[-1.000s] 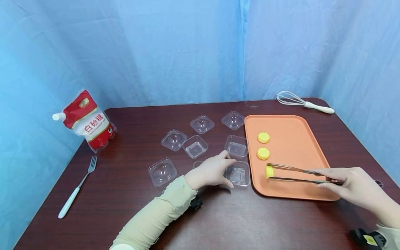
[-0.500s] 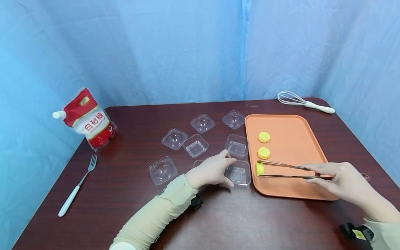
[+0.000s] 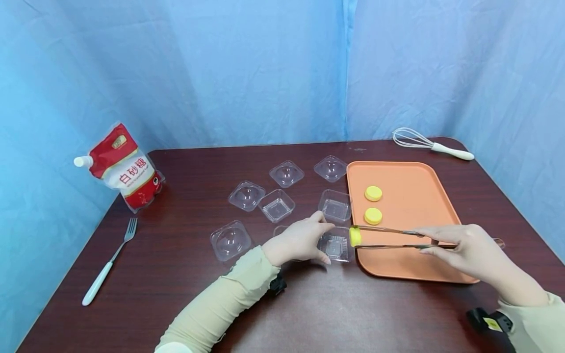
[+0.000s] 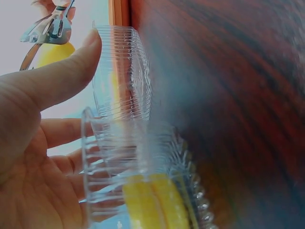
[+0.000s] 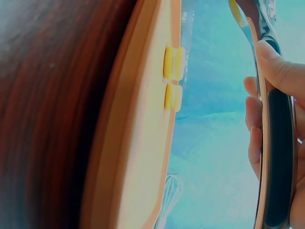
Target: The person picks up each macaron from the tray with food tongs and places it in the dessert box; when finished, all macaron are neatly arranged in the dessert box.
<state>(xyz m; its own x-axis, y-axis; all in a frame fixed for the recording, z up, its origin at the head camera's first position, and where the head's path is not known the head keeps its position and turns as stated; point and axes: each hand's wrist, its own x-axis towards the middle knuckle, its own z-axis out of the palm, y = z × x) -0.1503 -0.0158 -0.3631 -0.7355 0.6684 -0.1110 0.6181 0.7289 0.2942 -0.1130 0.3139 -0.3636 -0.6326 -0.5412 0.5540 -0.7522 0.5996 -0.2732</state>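
The likeliest trouble is a dropped or cracked piece: the yellow macaron [image 3: 355,236] is carried edge-on between the tips of the metal tongs [image 5: 280,157], pressed on its round faces, above the left rim of the orange tray [image 3: 415,211] and at the right edge of a clear plastic box [image 3: 337,248]. Too light a squeeze could let it slip onto that rim or the table [image 3: 335,309]; too hard a squeeze could crush the shells. If the tips ran low, they or the macaron might catch the box wall and shove the box, which looks light enough to slide or tip. Set down on its edge, the macaron might also roll or lean against the side. The right hand [image 3: 468,251] is closed about the tongs, thumb on one arm and fingers behind the other, keeping them pinched to the macaron's thickness. The left hand [image 3: 297,240] makes a wide C, thumb at the near side of that box and fingers at its far side, apparently steadying it; how firmly cannot be told. The left palm is close over a second clear box [image 4: 178,143] with a macaron inside [image 4: 155,205], so a careless lift of that hand could knock it.
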